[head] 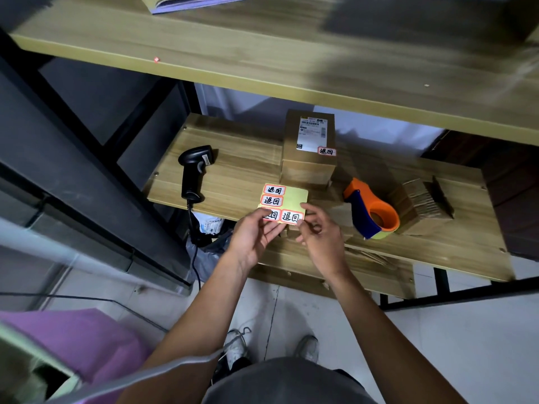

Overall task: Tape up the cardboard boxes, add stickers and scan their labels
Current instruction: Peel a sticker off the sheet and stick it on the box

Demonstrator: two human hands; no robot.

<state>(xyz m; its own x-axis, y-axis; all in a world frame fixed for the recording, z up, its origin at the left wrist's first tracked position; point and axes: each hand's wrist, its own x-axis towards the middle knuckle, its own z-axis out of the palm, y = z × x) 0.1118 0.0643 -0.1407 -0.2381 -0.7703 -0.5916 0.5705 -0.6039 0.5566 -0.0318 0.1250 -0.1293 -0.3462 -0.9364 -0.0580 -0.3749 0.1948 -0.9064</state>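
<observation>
The left hand (253, 233) hid part of one red-edged sticker (274, 214) (bottom left). Its fingers and the right hand (322, 233) fingers pinched the flat yellow paper sticker sheet (293, 195) at its near edge.

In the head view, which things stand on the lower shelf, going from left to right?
Barcode scanner → labelled cardboard box → tape dispenser → stack of flat cardboard. The sticker sheet overlaps the box, so it is left out.
</observation>
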